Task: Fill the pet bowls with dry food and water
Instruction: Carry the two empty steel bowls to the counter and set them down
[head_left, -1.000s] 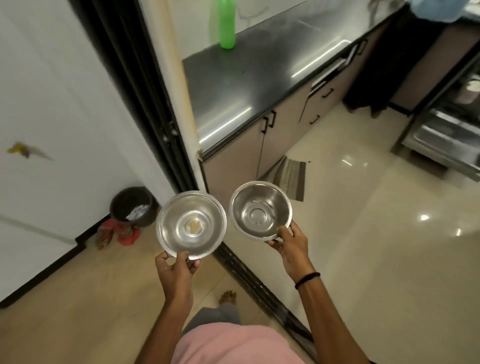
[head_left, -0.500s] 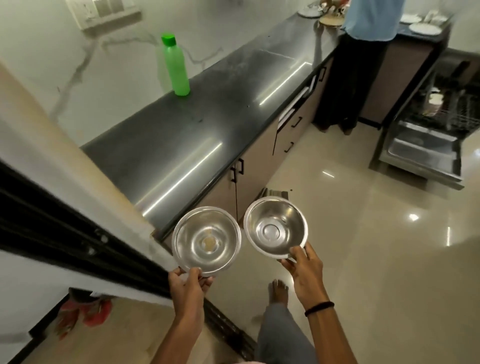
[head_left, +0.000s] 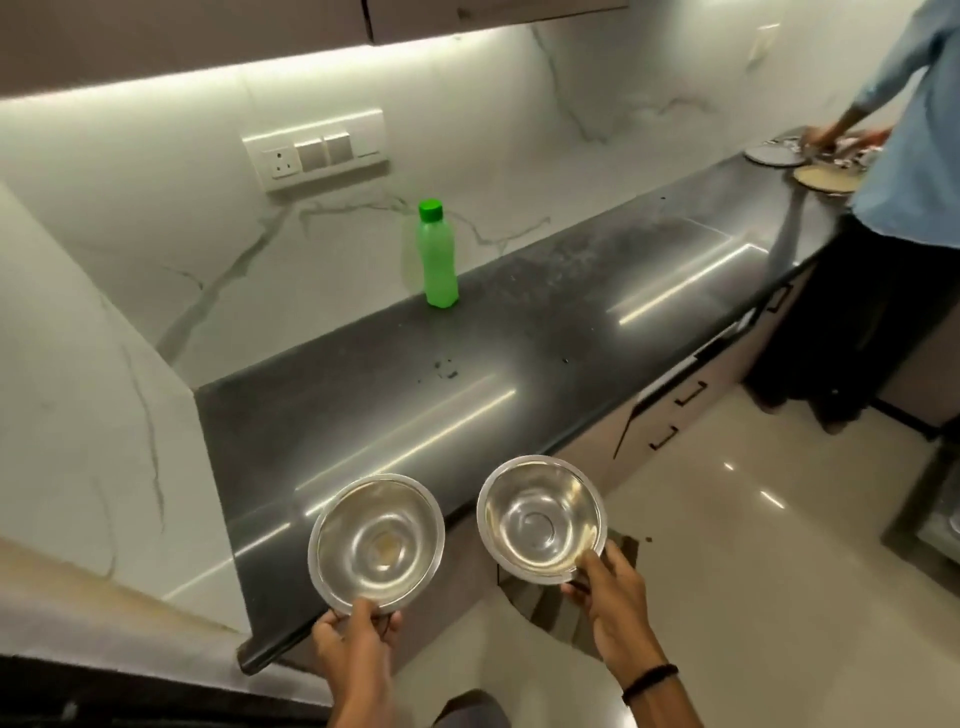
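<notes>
I carry two empty steel bowls side by side. My left hand (head_left: 356, 636) pinches the near rim of the wider left bowl (head_left: 376, 540), which hangs over the front edge of the dark countertop (head_left: 519, 343). My right hand (head_left: 610, 590) grips the near rim of the smaller, deeper right bowl (head_left: 542, 521), held just off the counter's edge above the floor. A green plastic bottle (head_left: 436, 254) with a green cap stands upright at the back of the counter against the marble wall. No dry food is in view.
A person in a blue shirt (head_left: 904, 171) stands at the far right end of the counter with plates (head_left: 826, 176) in front of them. Cabinet drawers (head_left: 680, 410) run below the counter. A white wall corner (head_left: 104, 415) juts out at left. Glossy floor (head_left: 753, 597) lies to the right.
I have stepped through the doorway into the kitchen and turned toward the counter. Both bowls stay in my hands and now sit nearer the counter's front edge.
</notes>
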